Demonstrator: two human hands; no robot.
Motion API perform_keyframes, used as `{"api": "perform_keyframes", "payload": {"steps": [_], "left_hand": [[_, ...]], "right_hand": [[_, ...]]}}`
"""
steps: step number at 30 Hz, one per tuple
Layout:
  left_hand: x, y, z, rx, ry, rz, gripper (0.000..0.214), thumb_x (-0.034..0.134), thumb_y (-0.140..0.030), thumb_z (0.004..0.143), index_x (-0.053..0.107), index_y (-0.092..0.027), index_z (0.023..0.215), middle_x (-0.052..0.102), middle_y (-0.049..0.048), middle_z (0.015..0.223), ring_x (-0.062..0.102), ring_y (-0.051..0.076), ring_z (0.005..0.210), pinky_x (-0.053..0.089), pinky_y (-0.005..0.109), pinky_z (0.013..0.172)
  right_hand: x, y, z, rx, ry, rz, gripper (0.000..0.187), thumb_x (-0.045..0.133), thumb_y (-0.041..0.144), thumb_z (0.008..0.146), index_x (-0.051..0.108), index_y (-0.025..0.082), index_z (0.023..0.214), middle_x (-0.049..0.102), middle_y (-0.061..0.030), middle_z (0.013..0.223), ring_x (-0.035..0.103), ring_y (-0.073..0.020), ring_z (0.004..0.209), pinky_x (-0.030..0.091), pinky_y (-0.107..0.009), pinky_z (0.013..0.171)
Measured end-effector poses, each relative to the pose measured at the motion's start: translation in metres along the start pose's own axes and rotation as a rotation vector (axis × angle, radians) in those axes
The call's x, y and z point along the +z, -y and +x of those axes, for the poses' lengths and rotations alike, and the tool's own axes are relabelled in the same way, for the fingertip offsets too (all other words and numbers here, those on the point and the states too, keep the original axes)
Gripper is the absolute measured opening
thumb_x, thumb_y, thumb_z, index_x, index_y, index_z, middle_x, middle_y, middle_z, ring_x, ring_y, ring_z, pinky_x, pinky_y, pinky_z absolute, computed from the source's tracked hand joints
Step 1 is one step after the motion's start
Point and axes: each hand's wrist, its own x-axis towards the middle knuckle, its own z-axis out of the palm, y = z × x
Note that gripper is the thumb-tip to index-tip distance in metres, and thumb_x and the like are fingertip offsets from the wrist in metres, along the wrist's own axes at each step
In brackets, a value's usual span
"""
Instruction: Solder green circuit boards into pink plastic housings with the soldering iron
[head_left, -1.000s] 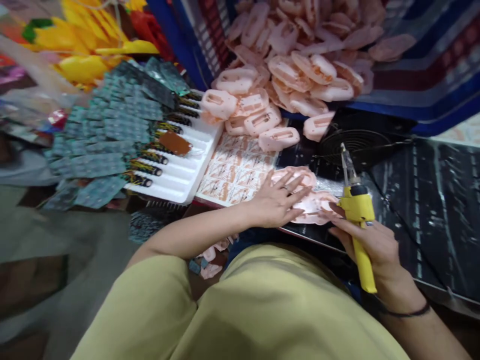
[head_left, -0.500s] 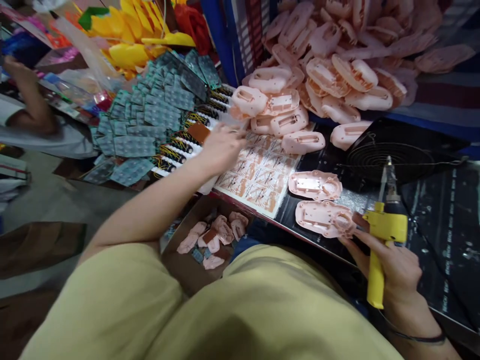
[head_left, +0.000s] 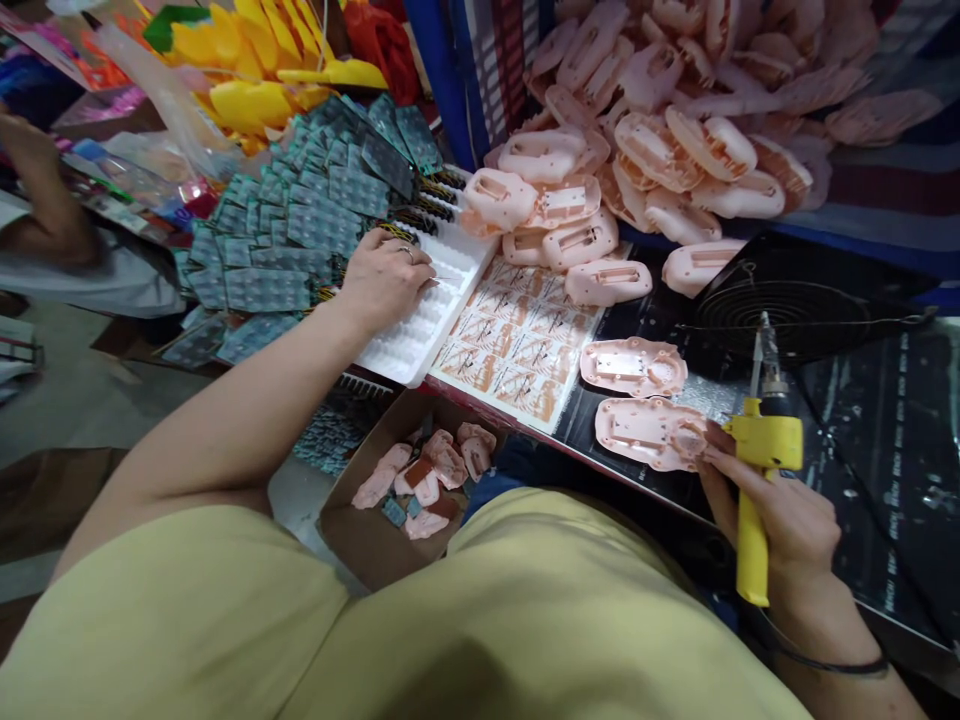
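Note:
My left hand reaches down over a white ridged tray, knuckles up and fingers curled. Its fingertips are hidden, so what they pinch cannot be seen. Beside it, small parts with yellow and black wires lie along the tray's far side. My right hand is closed around a yellow soldering gun, its metal tip pointing up and away. Fingers of that hand also touch the right end of a pink plastic shell, lying hollow side up. A second pink shell lies just beyond it.
Green circuit boards are heaped left of the tray. A printed sheet lies mid-table, below piled pink shells. At right stands a black fan. A cardboard box sits below the table edge. Another person's arm shows far left.
My left hand has moved left along the tray, uncovering more of its white ridges. The brown piece beside that hand is no longer seen. My right hand stays with the soldering gun at the shell.

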Motion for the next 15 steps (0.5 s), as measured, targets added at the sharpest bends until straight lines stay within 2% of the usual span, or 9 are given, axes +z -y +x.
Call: {"api": "perform_keyframes", "payload": {"steps": [3,7,10,13,15], "left_hand": [[-0.003,-0.003,0.001,-0.010,0.028,0.056,0.025,0.047,-0.029,0.096,0.069,-0.018,0.094,0.068,0.0067,0.101,0.043,0.021,0.097,0.037,0.049,0.100],[-0.013,-0.008,0.005,-0.051,0.083,0.079,0.019,0.057,-0.028,0.088,0.068,-0.014,0.084,0.064,0.0097,0.096,0.040,0.023,0.100,0.034,0.049,0.101],[-0.022,-0.009,0.006,-0.039,0.081,0.086,0.020,0.053,-0.023,0.089,0.067,-0.013,0.080,0.062,0.0094,0.090,0.040,0.022,0.099,0.031,0.050,0.104],[-0.022,-0.001,0.006,-0.072,0.022,0.029,0.021,0.050,-0.021,0.089,0.069,-0.013,0.082,0.065,0.0092,0.094,0.043,0.022,0.098,0.030,0.053,0.107],[-0.016,0.009,0.007,-0.169,-0.026,-0.162,0.018,0.057,-0.026,0.087,0.069,-0.014,0.085,0.067,0.0067,0.091,0.047,0.020,0.091,0.035,0.051,0.104]], "right_hand": [[0.002,-0.001,-0.005,-0.014,0.012,0.019,0.067,0.069,0.009,0.088,0.043,0.022,0.148,0.076,-0.0053,0.103,0.073,-0.0160,0.074,0.054,-0.021,0.065],[0.004,-0.004,-0.015,0.004,0.046,0.018,0.066,0.076,0.012,0.083,0.050,0.021,0.143,0.075,-0.0054,0.106,0.073,-0.0160,0.074,0.055,-0.022,0.069],[0.007,-0.006,-0.022,0.007,0.075,0.012,0.062,0.072,0.013,0.086,0.050,0.022,0.143,0.075,-0.0057,0.110,0.074,-0.0166,0.080,0.055,-0.023,0.073],[0.009,-0.006,-0.025,0.007,0.100,-0.026,0.057,0.067,0.014,0.089,0.049,0.021,0.143,0.075,-0.0060,0.109,0.072,-0.0154,0.073,0.053,-0.024,0.061],[0.009,-0.005,-0.023,0.009,0.073,-0.048,0.058,0.073,0.016,0.086,0.053,0.020,0.140,0.076,-0.0049,0.104,0.066,-0.0120,0.058,0.048,-0.025,0.053]]}}
